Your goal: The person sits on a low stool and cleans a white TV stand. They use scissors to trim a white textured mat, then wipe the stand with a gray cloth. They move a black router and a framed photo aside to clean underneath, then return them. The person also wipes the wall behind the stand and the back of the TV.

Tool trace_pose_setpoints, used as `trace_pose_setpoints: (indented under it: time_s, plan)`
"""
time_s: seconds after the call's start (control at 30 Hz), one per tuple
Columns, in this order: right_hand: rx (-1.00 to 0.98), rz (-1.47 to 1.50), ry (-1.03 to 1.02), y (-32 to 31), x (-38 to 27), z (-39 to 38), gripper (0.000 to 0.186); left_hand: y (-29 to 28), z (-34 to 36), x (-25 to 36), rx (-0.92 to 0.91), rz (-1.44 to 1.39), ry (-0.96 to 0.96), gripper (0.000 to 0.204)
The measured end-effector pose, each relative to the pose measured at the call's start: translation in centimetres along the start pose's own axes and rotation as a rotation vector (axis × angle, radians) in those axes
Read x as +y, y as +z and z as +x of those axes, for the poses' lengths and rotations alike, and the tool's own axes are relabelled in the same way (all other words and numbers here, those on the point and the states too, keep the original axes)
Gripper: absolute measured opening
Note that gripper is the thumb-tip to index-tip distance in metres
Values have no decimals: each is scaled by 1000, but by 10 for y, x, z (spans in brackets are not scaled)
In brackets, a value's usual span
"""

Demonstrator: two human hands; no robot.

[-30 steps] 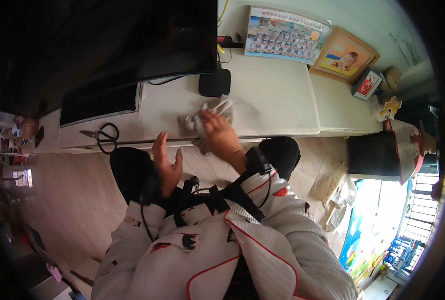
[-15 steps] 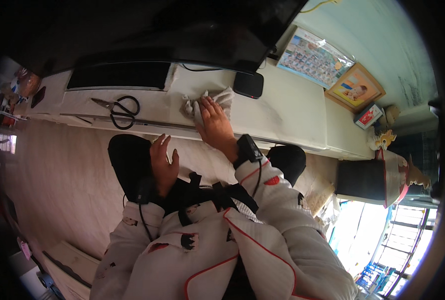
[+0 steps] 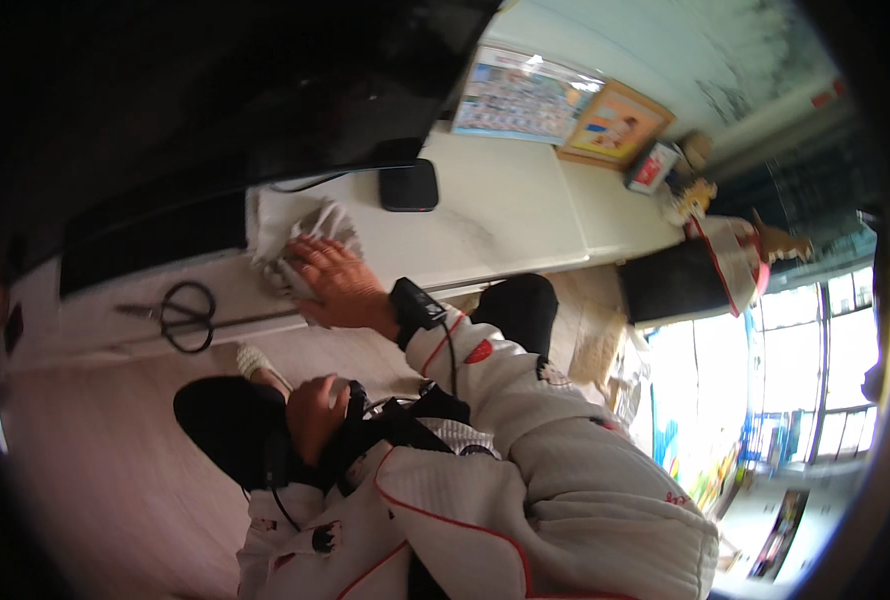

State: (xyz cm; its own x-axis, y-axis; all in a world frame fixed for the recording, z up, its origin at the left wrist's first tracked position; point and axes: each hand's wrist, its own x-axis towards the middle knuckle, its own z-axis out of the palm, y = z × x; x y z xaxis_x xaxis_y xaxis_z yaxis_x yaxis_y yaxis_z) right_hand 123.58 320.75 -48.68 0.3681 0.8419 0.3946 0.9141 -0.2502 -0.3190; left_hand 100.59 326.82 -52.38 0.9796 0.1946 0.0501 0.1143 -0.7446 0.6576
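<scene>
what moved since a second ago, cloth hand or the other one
The right hand has slid the cloth left along the desk, nearer the scissors. The left hand has closed and dropped to the lap. Scissors and black box stayed put.

Scissors [image 3: 187,315] on desk, black box [image 3: 408,186], framed pic [image 3: 615,125].

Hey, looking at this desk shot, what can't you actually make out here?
- Head view: the cloth is partly covered by the right hand.
- The left hand is curled near the chest; any contents are hidden.
- The monitor is dark and cut off at the top edge.
</scene>
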Motion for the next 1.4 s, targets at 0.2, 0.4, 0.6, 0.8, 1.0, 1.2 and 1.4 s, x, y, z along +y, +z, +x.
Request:
trace_pose_setpoints:
  time_s: [0.2, 0.4, 0.6, 0.8, 1.0, 1.2, 1.4]
  plan:
    - [294, -27, 116, 28, -7, 33, 63, -7, -3, -9, -468, 50, 86, 35]
    - [314, 24, 156, 21, -7, 44, 55, -10, 1, -50, -1021, -89, 533, 33]
    - [283, 70, 163, 14, -8, 45, 53, -3, 2, -99, -1087, -77, 548, 32]
    - [337, -15, 52, 8, 7, 6, 48, 20, -10, -137, -1059, -99, 582, 31]
    - [296, -184, 73, -27, 26, -69, 48, 37, -11, -149, -1072, 35, 745, 30]
    - [468, 193, 653, -61, -5, -72, 48, -1, -13, -79, -861, 66, 295, 41]
    - [866, 725, 820, -60, -37, 8, 71, 2, 11, -37, -593, -460, -214, 52]
